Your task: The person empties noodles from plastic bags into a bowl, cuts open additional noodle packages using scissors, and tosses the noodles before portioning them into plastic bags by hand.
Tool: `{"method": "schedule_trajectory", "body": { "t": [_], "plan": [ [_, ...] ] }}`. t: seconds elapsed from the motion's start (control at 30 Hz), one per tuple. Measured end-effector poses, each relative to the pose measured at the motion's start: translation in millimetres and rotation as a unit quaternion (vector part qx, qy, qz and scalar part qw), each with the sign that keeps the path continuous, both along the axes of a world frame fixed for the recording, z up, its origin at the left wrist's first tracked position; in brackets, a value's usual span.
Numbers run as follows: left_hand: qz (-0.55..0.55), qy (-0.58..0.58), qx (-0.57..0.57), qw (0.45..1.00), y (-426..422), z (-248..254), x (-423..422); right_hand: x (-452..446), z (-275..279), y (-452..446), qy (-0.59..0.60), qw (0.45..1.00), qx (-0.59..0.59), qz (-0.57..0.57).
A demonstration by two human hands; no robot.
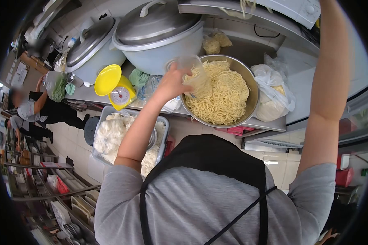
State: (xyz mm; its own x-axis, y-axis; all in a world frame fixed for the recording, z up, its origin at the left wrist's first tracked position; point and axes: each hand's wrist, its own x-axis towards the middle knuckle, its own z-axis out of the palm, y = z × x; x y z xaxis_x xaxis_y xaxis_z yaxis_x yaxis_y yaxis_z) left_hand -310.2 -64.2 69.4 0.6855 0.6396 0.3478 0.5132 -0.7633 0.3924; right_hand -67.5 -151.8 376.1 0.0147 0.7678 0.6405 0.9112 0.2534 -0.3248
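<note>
My left hand is closed on a clear plastic bag, blurred by motion, at the left rim of a wide metal bowl. Pale yellow noodles fill the bowl in a loose heap. Some noodles show in or through the bag's lower part; I cannot tell which. My right arm reaches up along the right side, and its hand is cut off by the top edge of the view. Right of the bowl sits a knotted white plastic bag with pale contents.
Two large lidded pots stand at the back left. A yellow kitchen scale is on the counter beside a green cloth. Below is a grey tub of white bagged food. A shelf overhangs the bowl. Other people stand far left.
</note>
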Motion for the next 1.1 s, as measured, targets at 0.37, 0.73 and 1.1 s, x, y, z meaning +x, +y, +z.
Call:
{"method": "schedule_trajectory", "body": {
  "t": [0.37,0.73,1.1],
  "plan": [
    [0.14,-0.156,-0.105,0.972,44,91,-52,45,-319,17,0.005,0.925,-0.355,0.135],
    [0.367,-0.192,-0.034,0.91,137,112,-211,18,-409,-19,-0.007,0.974,-0.227,0.001],
    [0.491,-0.094,-0.074,0.863,177,53,-288,14,-406,-20,0.009,0.968,-0.25,-0.01]
  ]
}}
